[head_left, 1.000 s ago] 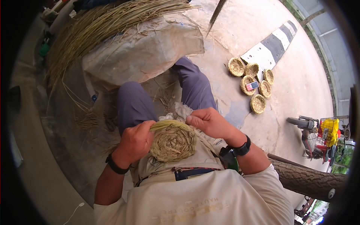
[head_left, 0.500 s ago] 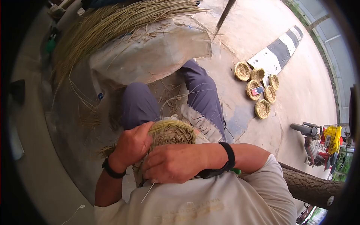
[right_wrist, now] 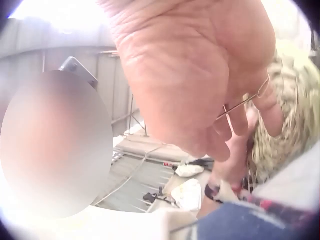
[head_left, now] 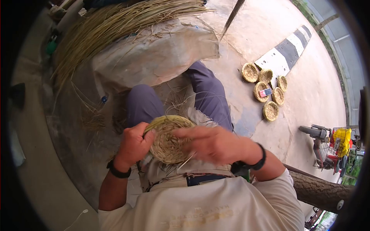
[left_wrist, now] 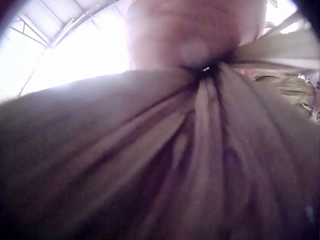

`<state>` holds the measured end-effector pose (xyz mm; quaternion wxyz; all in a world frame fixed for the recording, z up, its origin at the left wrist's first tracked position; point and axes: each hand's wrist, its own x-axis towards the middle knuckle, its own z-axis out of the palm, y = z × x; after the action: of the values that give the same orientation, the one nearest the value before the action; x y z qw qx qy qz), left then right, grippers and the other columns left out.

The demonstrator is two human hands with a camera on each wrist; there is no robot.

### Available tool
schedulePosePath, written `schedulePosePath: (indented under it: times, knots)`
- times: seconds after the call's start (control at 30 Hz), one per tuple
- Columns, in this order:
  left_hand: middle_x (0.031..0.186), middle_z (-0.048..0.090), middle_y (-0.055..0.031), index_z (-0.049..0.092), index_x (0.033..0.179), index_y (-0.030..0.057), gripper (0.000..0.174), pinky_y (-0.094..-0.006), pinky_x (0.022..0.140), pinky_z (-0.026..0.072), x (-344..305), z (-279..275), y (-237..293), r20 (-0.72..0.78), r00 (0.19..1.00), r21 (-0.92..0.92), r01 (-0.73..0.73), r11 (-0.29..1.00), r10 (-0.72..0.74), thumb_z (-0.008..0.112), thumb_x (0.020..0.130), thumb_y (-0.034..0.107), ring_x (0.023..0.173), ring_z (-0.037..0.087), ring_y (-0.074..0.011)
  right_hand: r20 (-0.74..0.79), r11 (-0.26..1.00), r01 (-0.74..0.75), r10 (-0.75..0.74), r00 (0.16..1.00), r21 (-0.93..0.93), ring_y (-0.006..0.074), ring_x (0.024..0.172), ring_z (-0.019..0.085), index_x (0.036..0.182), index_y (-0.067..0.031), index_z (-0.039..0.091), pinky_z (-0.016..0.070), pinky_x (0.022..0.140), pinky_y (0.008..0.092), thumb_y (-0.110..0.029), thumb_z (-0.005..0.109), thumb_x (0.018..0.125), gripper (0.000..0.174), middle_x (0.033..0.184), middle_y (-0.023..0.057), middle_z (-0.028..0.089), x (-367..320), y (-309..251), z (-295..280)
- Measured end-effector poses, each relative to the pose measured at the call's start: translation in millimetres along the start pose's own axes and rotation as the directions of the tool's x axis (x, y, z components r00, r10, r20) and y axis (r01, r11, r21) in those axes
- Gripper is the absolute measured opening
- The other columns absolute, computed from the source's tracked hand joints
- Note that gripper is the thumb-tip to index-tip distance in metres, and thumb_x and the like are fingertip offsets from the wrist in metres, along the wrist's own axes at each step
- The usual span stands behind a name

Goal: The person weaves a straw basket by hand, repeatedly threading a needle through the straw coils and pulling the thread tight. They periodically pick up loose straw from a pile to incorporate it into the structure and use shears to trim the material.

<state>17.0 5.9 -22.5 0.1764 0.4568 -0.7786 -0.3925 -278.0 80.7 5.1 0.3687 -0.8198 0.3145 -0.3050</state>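
A round coiled straw basket [head_left: 165, 140] lies tilted in the lap, its hollow side showing. The left hand [head_left: 135, 144] grips its left rim, thumb over the edge. Blurred by motion, the right hand [head_left: 212, 145] is over the basket's right side and holds a needle [head_left: 186, 161] that points down toward the belt. In the right wrist view the needle [right_wrist: 240, 106] lies across the curled fingers, with a loop of thread [right_wrist: 263, 86] at one end. Brown folded material [left_wrist: 175, 150] fills most of the left wrist view, hiding the left fingers.
Several finished-looking straw baskets [head_left: 271, 111] stand on the ground at right, one carrying a small phone-like device [head_left: 265, 92]. A long straw bundle [head_left: 127, 29] lies on a plastic sheet [head_left: 162, 57] ahead. At right are a log [head_left: 320, 188] and a parked scooter [head_left: 322, 142].
The right hand went from the right rim down across the basket toward the belt, then back up and right with the needle. The left hand keeps its grip as the basket tilts, showing its inside.
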Motion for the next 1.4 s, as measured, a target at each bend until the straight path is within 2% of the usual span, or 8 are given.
schedulePosePath:
  times: [0.07,0.13,0.2,0.33,0.6,0.63,0.73,1.4]
  knots:
    - [0.080,0.071,-0.0230,0.070,0.103,-0.0033,0.016,-0.0414,0.064,0.0555,-2,-15,-10,-0.077,0.995,0.037,0.061,0.997,-0.058,0.069,0.099,0.012,0.072,0.074,-0.0379,-0.178,0.946,-0.292,0.266,0.947,-0.140,0.0290,0.102,0.075,0.123,-0.0018,0.071,0.0615,0.085,0.0382,0.001,0.064,0.098,0.025,0.131,0.0162,0.071,-44,10,-38]
    - [0.081,0.071,-0.0231,0.070,0.103,-0.0030,0.016,-0.0420,0.064,0.0554,-2,-31,-23,-0.196,0.979,0.107,0.083,0.991,-0.061,0.068,0.099,0.012,0.073,0.075,-0.0378,-0.402,0.605,-0.789,0.752,0.522,0.108,0.0196,0.079,0.067,0.124,-0.0017,0.072,0.0548,0.070,0.0305,-0.014,0.063,0.107,0.023,0.104,0.0138,0.073,-82,6,-76]
    - [0.083,0.071,-0.0234,0.070,0.103,-0.0028,0.016,-0.0424,0.064,0.0552,-3,-52,-33,-0.295,0.953,0.177,0.124,0.976,-0.067,0.068,0.099,0.013,0.073,0.074,-0.0382,-0.646,0.513,-0.853,0.684,0.339,0.096,0.0098,0.072,0.057,0.131,0.0010,0.071,0.0489,0.066,0.0278,-0.020,0.062,0.110,0.031,0.089,0.0024,0.067,-142,23,-106]
    - [0.084,0.071,-0.0240,0.070,0.103,-0.0022,0.016,-0.0432,0.064,0.0550,-5,-82,-39,-0.385,0.922,0.317,0.178,0.932,-0.045,0.067,0.100,0.013,0.074,0.073,-0.0408,-0.767,0.615,-0.741,0.602,0.222,0.269,-0.0017,0.058,0.038,0.136,0.0031,0.066,0.0291,0.049,0.0190,-0.019,0.058,0.113,0.033,0.086,-0.0044,0.060,-213,22,-136]
    - [0.085,0.072,-0.0242,0.070,0.108,-0.0008,0.017,-0.0453,0.066,0.0558,-11,-102,-40,-0.411,0.910,0.375,0.219,0.901,-0.050,0.066,0.100,0.014,0.077,0.072,-0.0432,-0.622,0.693,-0.639,0.671,0.404,0.333,0.0033,0.058,0.049,0.124,-0.0022,0.070,0.0383,0.052,0.0221,-0.008,0.056,0.108,0.022,0.075,-0.0042,0.059,-142,9,-88]
    - [0.086,0.072,-0.0243,0.070,0.109,-0.0009,0.018,-0.0451,0.067,0.0561,-10,-91,-30,-0.386,0.921,0.361,0.200,0.911,-0.050,0.066,0.099,0.014,0.077,0.072,-0.0430,-0.511,0.682,-0.670,0.703,0.494,0.292,0.0062,0.059,0.056,0.125,-0.0030,0.069,0.0431,0.052,0.0256,-0.003,0.057,0.102,0.025,0.071,-0.0003,0.060,-108,-2,-70]
    - [0.088,0.073,-0.0243,0.071,0.110,-0.0013,0.018,-0.0446,0.067,0.0569,-6,-59,-10,-0.299,0.954,0.316,0.118,0.941,-0.020,0.066,0.099,0.012,0.078,0.073,-0.0419,-0.255,0.962,-0.266,0.243,0.936,-0.059,0.0321,0.056,0.063,0.111,-0.0063,0.067,0.0507,0.053,0.0408,-0.005,0.066,0.091,0.020,0.065,0.0113,0.059,-17,-14,-7]
    - [0.090,0.074,-0.0243,0.070,0.110,-0.0043,0.017,-0.0434,0.068,0.0582,-2,-24,28,-0.231,0.969,0.195,-0.043,0.980,0.088,0.067,0.096,0.005,0.080,0.075,-0.0409,-0.241,0.928,-0.343,0.303,0.922,-0.145,0.0386,0.060,0.069,0.099,-0.0067,0.060,0.0532,0.054,0.0524,-0.018,0.067,0.096,0.013,0.066,0.0162,0.067,48,2,65]
